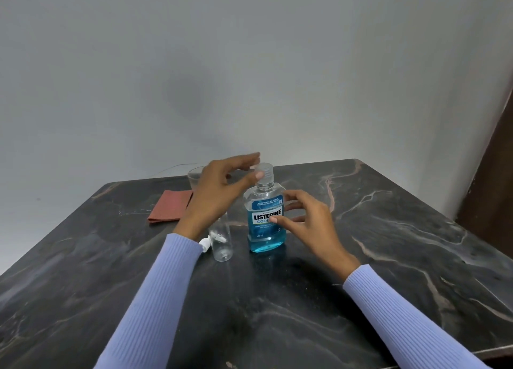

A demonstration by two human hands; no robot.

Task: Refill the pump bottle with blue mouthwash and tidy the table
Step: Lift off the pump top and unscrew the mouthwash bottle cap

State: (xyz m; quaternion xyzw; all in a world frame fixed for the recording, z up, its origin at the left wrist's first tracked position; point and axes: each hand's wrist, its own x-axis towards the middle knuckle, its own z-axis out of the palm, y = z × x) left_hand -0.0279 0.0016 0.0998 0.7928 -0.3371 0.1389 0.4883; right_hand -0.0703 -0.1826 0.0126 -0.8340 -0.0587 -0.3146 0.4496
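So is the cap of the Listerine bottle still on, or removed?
On: the clear ribbed cap sits on the Listerine bottle neck; left hand fingertips reach it.

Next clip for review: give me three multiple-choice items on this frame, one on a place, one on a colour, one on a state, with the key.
1. Where is the folded cloth?
A. left of the glass
B. under the mouthwash bottle
C. at the table's right edge

2. The mouthwash is:
A. green
B. blue
C. purple

3. The mouthwash cap is:
A. off
B. on
C. lying on the cloth

Key: 1 A, it lies left of the glass; 2 B, blue liquid shows; 3 B, the cap sits on the neck.
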